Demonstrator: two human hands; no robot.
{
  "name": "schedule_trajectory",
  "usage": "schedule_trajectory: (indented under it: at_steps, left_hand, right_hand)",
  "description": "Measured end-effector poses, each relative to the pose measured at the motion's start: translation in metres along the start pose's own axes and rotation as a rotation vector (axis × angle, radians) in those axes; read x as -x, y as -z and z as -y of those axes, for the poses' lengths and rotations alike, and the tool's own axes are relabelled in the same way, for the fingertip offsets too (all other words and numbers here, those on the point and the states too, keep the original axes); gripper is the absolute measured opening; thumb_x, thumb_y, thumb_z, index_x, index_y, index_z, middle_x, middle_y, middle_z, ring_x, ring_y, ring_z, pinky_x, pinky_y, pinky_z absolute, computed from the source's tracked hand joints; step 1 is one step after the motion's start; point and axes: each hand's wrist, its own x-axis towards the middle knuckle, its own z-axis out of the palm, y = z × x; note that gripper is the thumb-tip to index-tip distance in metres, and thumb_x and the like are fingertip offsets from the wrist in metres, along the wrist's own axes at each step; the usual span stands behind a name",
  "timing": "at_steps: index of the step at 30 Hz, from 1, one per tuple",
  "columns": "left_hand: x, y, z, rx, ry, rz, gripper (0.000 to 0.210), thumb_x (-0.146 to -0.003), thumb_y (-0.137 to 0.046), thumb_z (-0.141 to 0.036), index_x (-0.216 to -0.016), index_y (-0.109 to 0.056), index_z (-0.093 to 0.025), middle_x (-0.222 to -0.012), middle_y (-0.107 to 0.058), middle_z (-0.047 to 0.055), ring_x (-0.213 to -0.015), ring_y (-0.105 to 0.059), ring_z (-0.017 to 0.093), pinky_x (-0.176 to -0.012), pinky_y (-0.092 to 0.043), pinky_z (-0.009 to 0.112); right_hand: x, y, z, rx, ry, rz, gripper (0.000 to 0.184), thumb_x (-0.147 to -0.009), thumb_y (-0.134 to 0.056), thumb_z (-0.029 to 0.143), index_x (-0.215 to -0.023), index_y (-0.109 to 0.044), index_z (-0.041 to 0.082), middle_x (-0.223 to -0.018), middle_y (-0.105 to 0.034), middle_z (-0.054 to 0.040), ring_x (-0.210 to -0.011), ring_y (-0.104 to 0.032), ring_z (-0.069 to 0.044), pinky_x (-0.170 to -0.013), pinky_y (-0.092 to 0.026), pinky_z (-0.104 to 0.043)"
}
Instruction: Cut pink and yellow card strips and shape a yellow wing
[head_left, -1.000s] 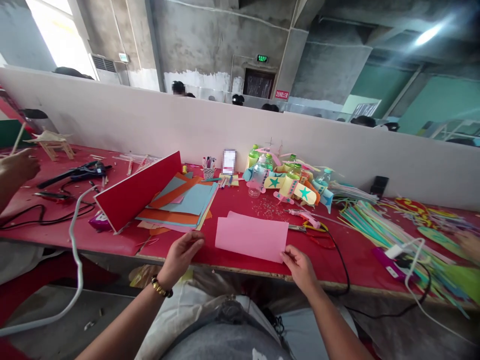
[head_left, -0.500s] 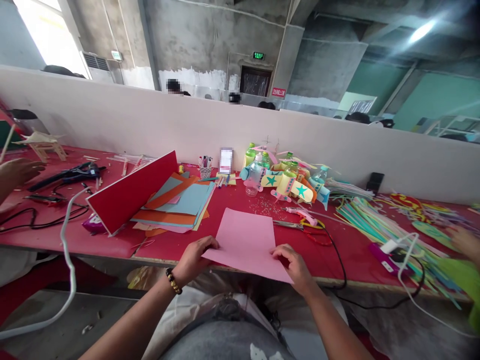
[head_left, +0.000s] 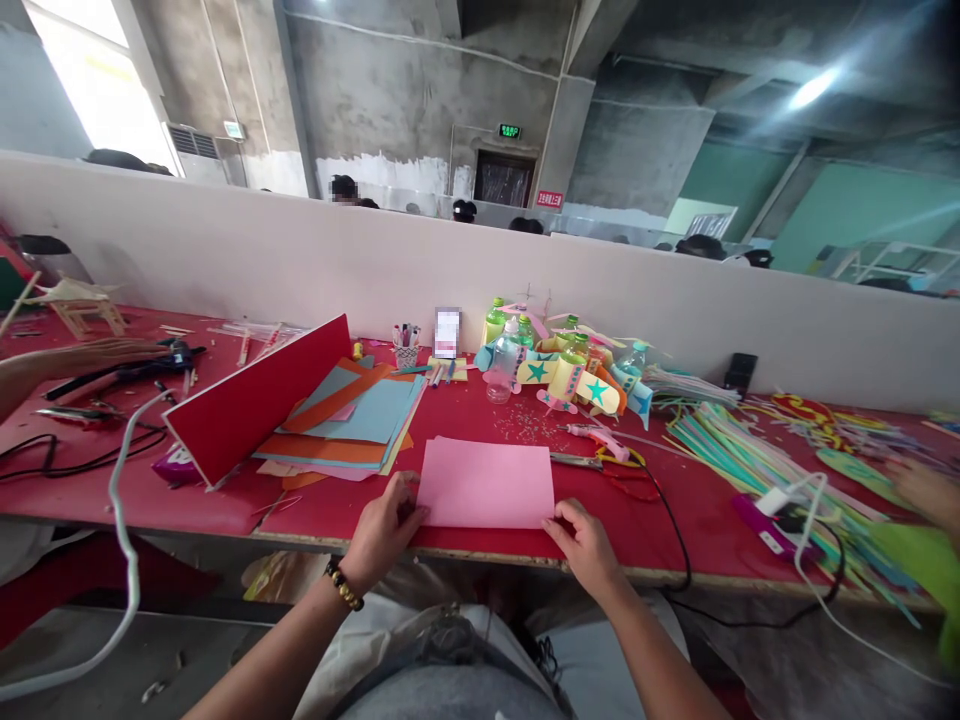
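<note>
A pink sheet of paper (head_left: 486,484) lies doubled over on the red table, close to the front edge, its layers slightly offset along the far side. My left hand (head_left: 386,525), with a beaded bracelet at the wrist, pinches the sheet's near left corner. At the near right corner, my right hand (head_left: 579,532) has the paper between thumb and fingers. Just beyond the right side of the sheet are scissors (head_left: 626,464) with yellow and red handles and a pink glue gun (head_left: 606,438).
Coloured paper sheets (head_left: 367,408) lie left, beside a red board (head_left: 262,405). Bottle-and-paper planes (head_left: 570,380), a pen holder (head_left: 406,352) and a phone (head_left: 448,332) stand at the back. Coloured strips (head_left: 720,450) and a power strip (head_left: 772,530) lie right. Other people's hands show at both sides.
The pink sheet's near part, which hung past the table edge, is now folded over onto the rest. Both hands have shifted to its near corners.
</note>
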Motion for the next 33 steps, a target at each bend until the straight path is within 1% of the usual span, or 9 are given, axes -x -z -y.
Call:
schedule_trajectory:
  at_steps: [8,12,15,18,20,24,29,31,33]
  left_hand:
    - [0.001,0.002,-0.008,-0.009,0.032,-0.026,0.037,-0.081,-0.050,-0.024,-0.115,-0.037,-0.021,-0.066,-0.051,-0.006,-0.061,-0.053,0.015,-0.061,-0.039,0.026]
    - [0.001,0.001,-0.007,-0.046,0.024,-0.037,0.031,-0.081,-0.049,-0.024,-0.111,-0.042,-0.021,-0.072,-0.055,-0.004,-0.061,-0.054,0.014,-0.060,-0.039,0.026]
    - [0.002,0.000,-0.007,-0.089,-0.004,-0.045,0.027,-0.082,-0.047,-0.023,-0.109,-0.044,-0.021,-0.080,-0.059,-0.001,-0.063,-0.056,0.014,-0.062,-0.041,0.026]
    - [0.002,-0.002,-0.007,-0.117,-0.027,-0.043,0.030,-0.084,-0.045,-0.022,-0.114,-0.042,-0.021,-0.082,-0.059,0.000,-0.066,-0.057,0.015,-0.064,-0.042,0.027]
    - [0.002,-0.003,-0.008,-0.132,-0.035,-0.038,0.032,-0.085,-0.043,-0.022,-0.117,-0.040,-0.021,-0.079,-0.058,-0.001,-0.067,-0.058,0.016,-0.064,-0.042,0.027]
    - [0.002,0.000,-0.012,-0.153,-0.062,-0.014,0.031,-0.088,-0.042,-0.025,-0.118,-0.042,-0.020,-0.078,-0.057,0.000,-0.073,-0.058,0.017,-0.067,-0.043,0.027]
    - [0.001,0.006,-0.016,-0.141,-0.124,-0.001,0.034,-0.087,-0.049,-0.034,-0.117,-0.045,-0.021,-0.103,-0.059,0.005,-0.091,-0.057,0.020,-0.079,-0.044,0.031]
    - [0.001,0.005,-0.015,-0.147,-0.125,0.001,0.033,-0.087,-0.050,-0.033,-0.117,-0.046,-0.020,-0.100,-0.059,0.006,-0.091,-0.056,0.020,-0.079,-0.043,0.032]
    - [0.001,0.004,-0.014,-0.144,-0.112,0.003,0.031,-0.088,-0.047,-0.030,-0.116,-0.046,-0.019,-0.090,-0.059,0.004,-0.085,-0.055,0.020,-0.076,-0.043,0.031]
  right_hand:
    - [-0.002,-0.003,-0.001,-0.001,-0.035,-0.021,0.022,-0.087,-0.051,0.035,-0.070,-0.052,0.021,-0.071,-0.054,-0.0009,-0.068,-0.054,-0.017,-0.064,-0.041,-0.026]
    - [-0.002,-0.006,-0.002,-0.017,-0.066,-0.017,0.019,-0.086,-0.052,0.035,-0.073,-0.052,0.022,-0.070,-0.057,-0.0013,-0.067,-0.057,-0.017,-0.063,-0.042,-0.026]
    - [-0.002,-0.006,0.000,-0.043,-0.093,-0.004,0.010,-0.085,-0.054,0.032,-0.087,-0.051,0.022,-0.067,-0.060,0.0012,-0.064,-0.058,-0.016,-0.064,-0.044,-0.026]
    - [-0.002,-0.006,0.002,-0.078,-0.087,-0.030,0.027,-0.083,-0.055,0.026,-0.108,-0.046,0.022,-0.063,-0.060,0.0035,-0.069,-0.060,-0.017,-0.074,-0.045,-0.028]
    - [-0.002,-0.006,0.001,-0.077,-0.072,-0.023,0.031,-0.083,-0.053,0.024,-0.113,-0.046,0.021,-0.063,-0.059,0.0033,-0.071,-0.060,-0.018,-0.077,-0.046,-0.029]
    - [-0.002,-0.006,-0.005,-0.003,-0.054,0.009,0.023,-0.084,-0.052,0.025,-0.106,-0.057,0.020,-0.069,-0.060,-0.0003,-0.072,-0.060,-0.018,-0.074,-0.047,-0.029]
    - [-0.001,-0.006,-0.010,0.019,-0.043,-0.016,0.023,-0.083,-0.052,0.026,-0.102,-0.064,0.019,-0.076,-0.062,-0.0040,-0.073,-0.061,-0.019,-0.072,-0.049,-0.030]
    - [-0.001,-0.006,-0.010,0.023,-0.037,-0.029,0.023,-0.083,-0.052,0.027,-0.101,-0.065,0.018,-0.076,-0.062,-0.0047,-0.071,-0.062,-0.018,-0.069,-0.050,-0.029]
    - [-0.002,-0.006,-0.010,0.028,-0.034,-0.042,0.023,-0.083,-0.052,0.027,-0.100,-0.066,0.018,-0.077,-0.062,-0.0054,-0.069,-0.061,-0.018,-0.067,-0.050,-0.029]
